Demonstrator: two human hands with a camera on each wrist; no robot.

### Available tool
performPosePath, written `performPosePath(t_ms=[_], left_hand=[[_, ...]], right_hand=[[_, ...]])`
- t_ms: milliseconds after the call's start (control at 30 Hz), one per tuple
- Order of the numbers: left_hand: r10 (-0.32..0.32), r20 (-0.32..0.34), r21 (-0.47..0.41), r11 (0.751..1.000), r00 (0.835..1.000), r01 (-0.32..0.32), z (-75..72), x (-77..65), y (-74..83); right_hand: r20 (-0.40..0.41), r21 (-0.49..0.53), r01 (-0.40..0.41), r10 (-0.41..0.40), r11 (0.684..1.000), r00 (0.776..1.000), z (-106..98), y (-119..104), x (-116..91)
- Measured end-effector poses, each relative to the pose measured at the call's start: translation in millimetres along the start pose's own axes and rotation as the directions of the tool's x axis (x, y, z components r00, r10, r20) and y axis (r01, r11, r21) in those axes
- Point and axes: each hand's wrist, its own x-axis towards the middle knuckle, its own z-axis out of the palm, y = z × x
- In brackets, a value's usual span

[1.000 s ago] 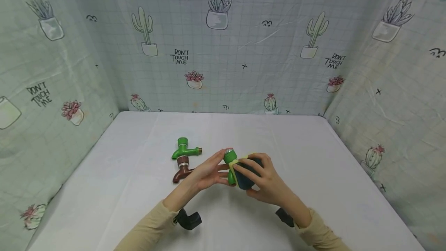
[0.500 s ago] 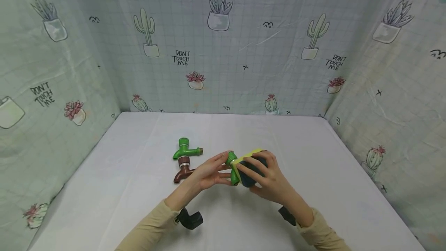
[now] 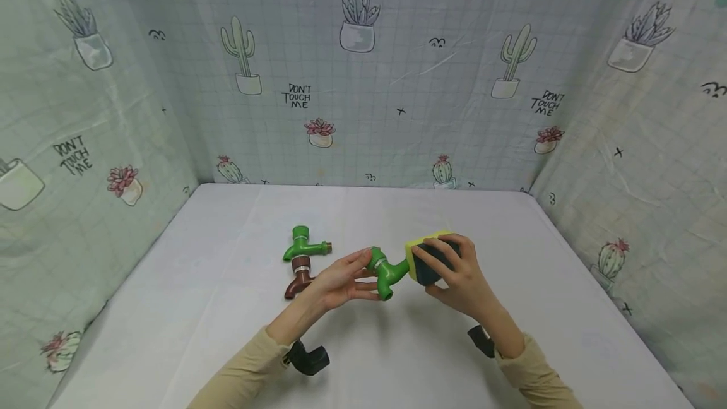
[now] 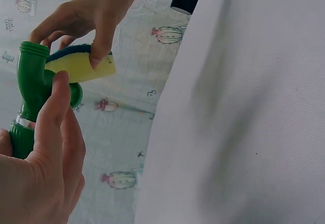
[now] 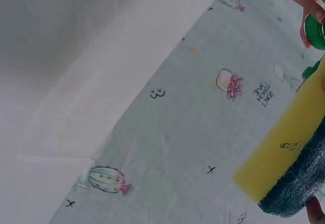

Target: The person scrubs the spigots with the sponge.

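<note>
My left hand [image 3: 343, 281] holds a green plastic tap [image 3: 387, 274] above the table, thumb at its knob and fingers behind the body. The same tap [image 4: 33, 84] stands spout up in the left wrist view. My right hand [image 3: 457, 273] grips a sponge [image 3: 433, 262], yellow with a dark scouring side. That sponge [image 5: 284, 148] fills the right part of the right wrist view. Its yellow side meets the end of the tap's pipe in the head view; whether they touch there I cannot tell.
Left of my hands, a second green tap [image 3: 303, 246] lies on the white table [image 3: 238, 226]. Just in front of it lies a brown tap [image 3: 298, 278], partly hidden by my left hand. Patterned curtains [image 3: 363, 112] surround the table at the back and sides.
My right hand has drawn the sponge to the right and up, off the tap's body toward its pipe end, so more of the tap shows. The left hand has hardly moved.
</note>
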Motion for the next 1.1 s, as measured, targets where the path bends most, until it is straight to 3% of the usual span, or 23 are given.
performPosePath(t_ms=[333,700,933,1100], left_hand=[[0.026,-0.067,-0.040,0.999,0.997,-0.028,-2.3,1.9,-3.8],[0.034,-0.100,-0.114,0.992,0.994,-0.045,0.8,5.3,-5.1],[0.014,-0.091,-0.114,0.993,0.996,-0.025,2.5,6.5,-3.7],[-0.003,-0.073,-0.163,0.987,0.997,-0.009,3.6,5.0,-1.8]], right_hand=[[-0.012,0.082,-0.010,0.011,0.997,1.000,5,-7,-1],[-0.025,0.066,0.108,-0.107,0.992,0.994,13,-32,10],[-0.028,0.034,0.101,-0.100,0.994,0.995,11,-24,10],[-0.031,0.013,0.077,-0.077,0.997,0.997,11,-14,5]])
